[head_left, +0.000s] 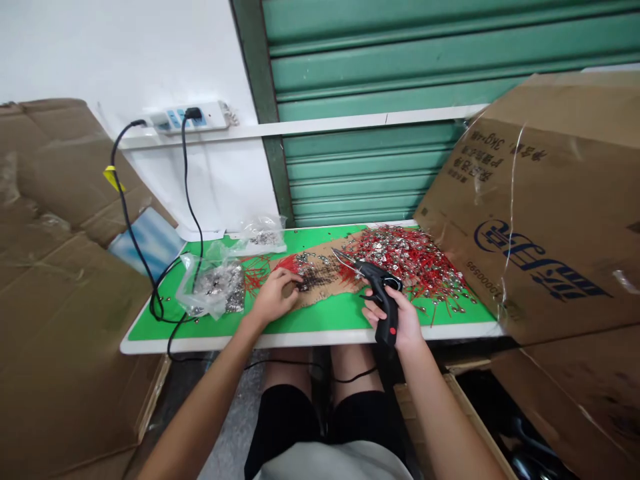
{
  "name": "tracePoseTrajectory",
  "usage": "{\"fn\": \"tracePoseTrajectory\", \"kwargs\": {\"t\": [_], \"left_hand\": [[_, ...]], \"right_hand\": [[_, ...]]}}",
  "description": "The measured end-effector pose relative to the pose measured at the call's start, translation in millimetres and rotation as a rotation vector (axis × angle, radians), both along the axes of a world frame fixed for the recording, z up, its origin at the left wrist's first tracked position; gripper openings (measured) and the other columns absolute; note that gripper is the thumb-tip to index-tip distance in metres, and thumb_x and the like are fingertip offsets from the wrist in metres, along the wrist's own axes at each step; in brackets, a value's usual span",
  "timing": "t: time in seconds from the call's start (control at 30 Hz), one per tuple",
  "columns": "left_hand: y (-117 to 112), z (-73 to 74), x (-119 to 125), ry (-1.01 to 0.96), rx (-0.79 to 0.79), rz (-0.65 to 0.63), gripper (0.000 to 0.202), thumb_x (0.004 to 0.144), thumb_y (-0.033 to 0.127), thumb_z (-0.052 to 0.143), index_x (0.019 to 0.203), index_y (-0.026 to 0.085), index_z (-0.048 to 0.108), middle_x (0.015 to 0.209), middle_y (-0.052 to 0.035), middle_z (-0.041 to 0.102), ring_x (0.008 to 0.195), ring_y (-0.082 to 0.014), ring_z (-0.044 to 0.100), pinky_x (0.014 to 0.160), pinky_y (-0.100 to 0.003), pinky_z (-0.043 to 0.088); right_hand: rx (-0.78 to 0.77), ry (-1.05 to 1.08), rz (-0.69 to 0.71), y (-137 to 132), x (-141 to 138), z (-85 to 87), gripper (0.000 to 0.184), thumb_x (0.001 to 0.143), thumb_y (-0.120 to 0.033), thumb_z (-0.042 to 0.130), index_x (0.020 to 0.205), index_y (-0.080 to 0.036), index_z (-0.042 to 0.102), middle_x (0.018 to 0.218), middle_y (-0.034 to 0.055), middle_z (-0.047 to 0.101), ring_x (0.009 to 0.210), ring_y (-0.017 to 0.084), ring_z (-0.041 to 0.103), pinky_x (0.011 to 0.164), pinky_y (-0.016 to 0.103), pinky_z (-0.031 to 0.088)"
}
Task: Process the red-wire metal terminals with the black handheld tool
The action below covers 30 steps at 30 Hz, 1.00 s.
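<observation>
My right hand [397, 313] is wrapped round the grip of a black soldering gun [383, 293], whose thin metal tip points up and left over a cardboard strip [320, 287]. Dark marks cover the middle of that strip. At its left part my left hand [275, 297] rests with fingers curled and thumb drawn in; what lies between the fingertips is too small to make out. Red wires [286, 263] with small metal ends lie just beyond these fingers. A large heap of red wires with shiny metal ends [400, 257] covers the strip's right part.
A clear plastic bag of small metal parts [215, 287] lies at left, with another bag [263, 233] behind it. Black cords run from a power strip [190, 119] past the green tabletop [210, 328]. Cardboard boxes [65, 280] [545, 220] stand on both sides.
</observation>
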<state>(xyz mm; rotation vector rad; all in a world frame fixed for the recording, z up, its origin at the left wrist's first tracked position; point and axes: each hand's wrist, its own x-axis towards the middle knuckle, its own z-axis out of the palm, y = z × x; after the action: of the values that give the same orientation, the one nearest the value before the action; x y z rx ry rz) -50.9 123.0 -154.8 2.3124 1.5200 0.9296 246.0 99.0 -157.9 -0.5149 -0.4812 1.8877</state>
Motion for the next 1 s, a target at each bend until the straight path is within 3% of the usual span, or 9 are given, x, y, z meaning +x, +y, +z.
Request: {"fn": "tracePoseTrajectory", "kwargs": {"t": [0.13, 0.23, 0.33, 0.57, 0.7, 0.8, 0.9, 1.0], "left_hand": [[-4.8, 2.1, -7.7, 0.055, 0.069, 0.330, 0.034, 0.088, 0.032, 0.057, 0.117, 0.018, 0.066, 0.103, -0.0101, 0.061, 0.102, -0.0254, 0.057, 0.095, -0.040, 0.048], [-9.9, -2.6, -6.4, 0.172, 0.067, 0.497, 0.055, 0.088, 0.049, 0.059, 0.134, 0.019, 0.058, 0.119, -0.0147, 0.057, 0.112, -0.0317, 0.052, 0.097, -0.047, 0.045], [-16.6, -8.3, -1.8, 0.253, 0.012, 0.522, 0.070, 0.085, 0.057, 0.061, 0.145, 0.022, 0.048, 0.138, -0.0165, 0.049, 0.124, -0.0348, 0.046, 0.100, -0.049, 0.041], [-9.4, -6.8, -4.2, 0.319, -0.049, 0.517, 0.071, 0.087, 0.057, 0.060, 0.148, 0.026, 0.043, 0.144, -0.0158, 0.046, 0.130, -0.0346, 0.042, 0.103, -0.049, 0.038], [11.0, 2.2, -15.3, 0.309, -0.015, 0.484, 0.055, 0.092, 0.049, 0.054, 0.141, 0.023, 0.055, 0.125, -0.0145, 0.059, 0.116, -0.0312, 0.052, 0.096, -0.043, 0.044], [27.0, 6.2, -22.2, 0.291, -0.008, 0.445, 0.036, 0.092, 0.037, 0.055, 0.120, 0.024, 0.072, 0.101, -0.0113, 0.067, 0.096, -0.0270, 0.060, 0.083, -0.036, 0.048], [36.6, 4.6, -24.7, 0.239, 0.008, 0.417, 0.024, 0.087, 0.031, 0.060, 0.100, 0.025, 0.079, 0.086, -0.0084, 0.069, 0.081, -0.0239, 0.062, 0.069, -0.031, 0.047], [38.7, -0.6, -23.6, 0.168, 0.075, 0.423, 0.019, 0.084, 0.028, 0.063, 0.089, 0.025, 0.080, 0.082, -0.0069, 0.070, 0.076, -0.0215, 0.062, 0.064, -0.028, 0.045]], "right_hand": [[-0.020, 0.032, 0.002, -1.5, 0.3, 0.8, 0.022, 0.087, -0.028, 0.060, 0.105, -0.017, 0.067, 0.081, 0.0018, 0.062, 0.045, 0.006, 0.032, 0.044, 0.020, 0.040], [-0.024, 0.044, -0.026, -3.2, 0.6, 1.8, 0.024, 0.088, -0.027, 0.056, 0.107, -0.014, 0.067, 0.081, 0.0028, 0.063, 0.045, 0.006, 0.033, 0.044, 0.020, 0.042], [-0.019, 0.047, -0.056, -4.2, -0.1, 2.5, 0.027, 0.089, -0.026, 0.055, 0.109, -0.012, 0.067, 0.081, 0.0035, 0.063, 0.045, 0.006, 0.035, 0.044, 0.021, 0.043], [0.005, 0.063, -0.074, -4.9, -3.6, 3.1, 0.025, 0.087, -0.024, 0.058, 0.110, -0.016, 0.065, 0.082, 0.0036, 0.063, 0.046, 0.007, 0.037, 0.046, 0.022, 0.045], [0.028, 0.048, -0.071, -4.1, -4.2, 2.7, 0.025, 0.086, -0.025, 0.061, 0.109, -0.016, 0.064, 0.082, 0.0029, 0.063, 0.046, 0.006, 0.036, 0.047, 0.021, 0.044], [0.046, 0.002, -0.075, -4.2, -4.5, 3.3, 0.024, 0.086, -0.026, 0.061, 0.108, -0.017, 0.064, 0.082, 0.0027, 0.062, 0.046, 0.007, 0.035, 0.046, 0.022, 0.043], [0.058, -0.054, -0.076, -5.3, -4.5, 4.5, 0.024, 0.087, -0.028, 0.061, 0.109, -0.018, 0.065, 0.083, 0.0021, 0.061, 0.047, 0.007, 0.034, 0.045, 0.023, 0.043], [0.098, -0.125, -0.072, -5.9, -4.6, 5.3, 0.023, 0.087, -0.031, 0.061, 0.108, -0.021, 0.065, 0.082, 0.0015, 0.059, 0.046, 0.008, 0.032, 0.044, 0.025, 0.041]]}}
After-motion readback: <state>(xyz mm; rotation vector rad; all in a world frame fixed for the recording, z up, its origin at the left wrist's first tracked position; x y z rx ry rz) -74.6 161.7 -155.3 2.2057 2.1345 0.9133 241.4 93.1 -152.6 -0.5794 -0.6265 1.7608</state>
